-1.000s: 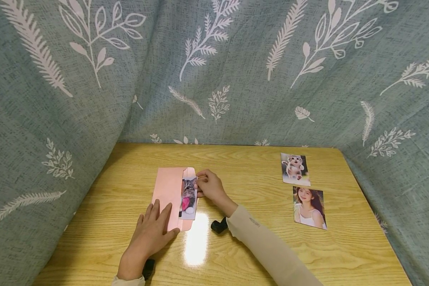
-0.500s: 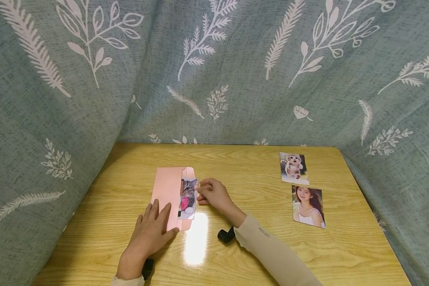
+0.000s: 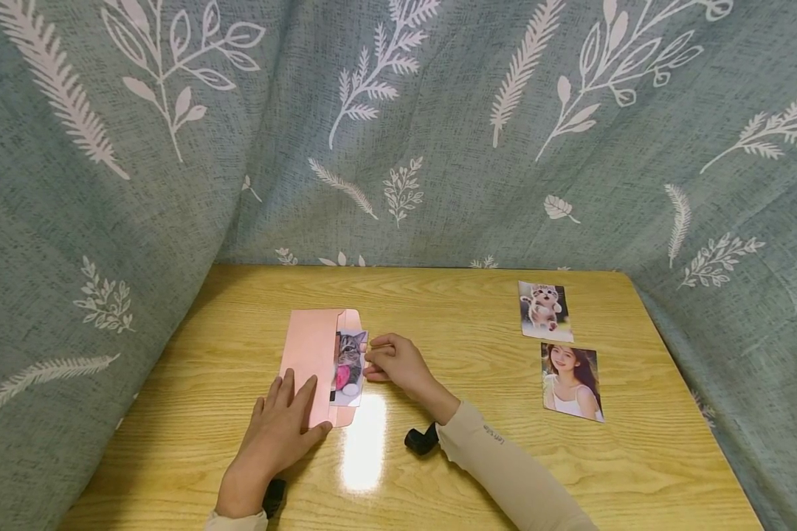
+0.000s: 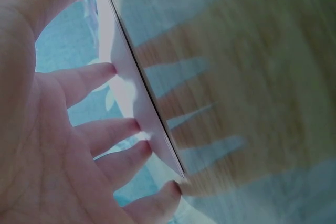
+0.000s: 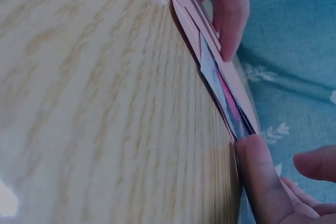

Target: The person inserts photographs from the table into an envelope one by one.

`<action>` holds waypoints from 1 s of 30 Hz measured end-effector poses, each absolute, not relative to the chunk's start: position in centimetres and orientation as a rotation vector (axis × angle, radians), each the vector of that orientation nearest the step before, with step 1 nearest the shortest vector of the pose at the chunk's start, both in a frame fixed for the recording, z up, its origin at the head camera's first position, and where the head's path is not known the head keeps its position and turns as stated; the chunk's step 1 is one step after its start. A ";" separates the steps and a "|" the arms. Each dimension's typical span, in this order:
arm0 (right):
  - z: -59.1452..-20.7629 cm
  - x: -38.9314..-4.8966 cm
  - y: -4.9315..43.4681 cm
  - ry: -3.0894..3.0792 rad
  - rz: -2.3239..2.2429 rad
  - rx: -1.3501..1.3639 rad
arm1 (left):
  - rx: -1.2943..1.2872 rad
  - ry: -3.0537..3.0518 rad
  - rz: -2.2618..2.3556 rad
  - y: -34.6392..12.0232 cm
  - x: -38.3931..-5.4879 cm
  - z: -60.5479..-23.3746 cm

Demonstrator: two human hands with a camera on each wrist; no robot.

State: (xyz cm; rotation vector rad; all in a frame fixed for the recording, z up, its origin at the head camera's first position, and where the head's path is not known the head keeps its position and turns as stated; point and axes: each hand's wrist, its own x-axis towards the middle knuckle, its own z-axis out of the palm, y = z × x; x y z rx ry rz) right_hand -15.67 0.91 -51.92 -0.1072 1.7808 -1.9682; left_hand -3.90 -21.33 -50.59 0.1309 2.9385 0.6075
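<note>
A pink envelope [image 3: 308, 343] lies on the table with its opening to the right. My left hand [image 3: 275, 435] presses it down near its lower edge, fingers spread and straight. A photo [image 3: 350, 369] of a grey tabby cat with something pink sticks partly out of the opening. At the photo's right edge is my right hand [image 3: 401, 365], fingertips right at the paper. In the right wrist view, the thumb [image 5: 257, 174] touches the photo's edge, while another finger stands apart from it. The photo's left part is hidden inside the envelope.
A kitten photo [image 3: 546, 310] and a photo of a person in a white top [image 3: 573, 383] lie at the right side of the wooden table [image 3: 465, 310]. A patterned blue-grey curtain [image 3: 398, 199] encloses the table's back and sides.
My right hand has shifted slightly right and down, from the photo's upper right corner to its right edge. The left hand keeps its place on the envelope.
</note>
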 end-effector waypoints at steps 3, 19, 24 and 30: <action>-52.0 -15.7 0.7 1.766 -1.978 -0.091 | 0.126 2.929 0.606 -21.3 -3.9 -50.6; -51.9 -15.6 -0.3 1.738 -1.998 -0.052 | 0.115 2.924 0.636 -21.4 -4.0 -50.8; -52.0 -15.8 -0.6 1.738 -1.995 -0.055 | 0.117 2.928 0.636 -21.4 -4.0 -50.8; -51.9 -15.9 -1.1 1.742 -1.979 -0.053 | 0.124 2.937 0.643 -21.4 -3.9 -50.8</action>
